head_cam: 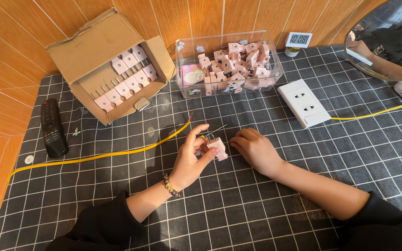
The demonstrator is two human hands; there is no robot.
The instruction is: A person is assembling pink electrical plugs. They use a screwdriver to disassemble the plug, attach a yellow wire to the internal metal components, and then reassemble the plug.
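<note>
The left hand (192, 158) pinches a small pale pink plastic plug (217, 148) between thumb and fingers, holding it just above the black, white-gridded cloth of the worktop (303, 186). Right of the plug, the right hand (253, 148) rests on the cloth with fingers curled loosely, holding nothing that can be made out. A yellow cable (117, 154) ends just left of the plug, bare wires showing. Beyond the plug stands a clear plastic tub of pink plugs (231, 62); left of that tub lies an open cardboard box (110, 69), right of it a white wall socket plate (303, 102).
</note>
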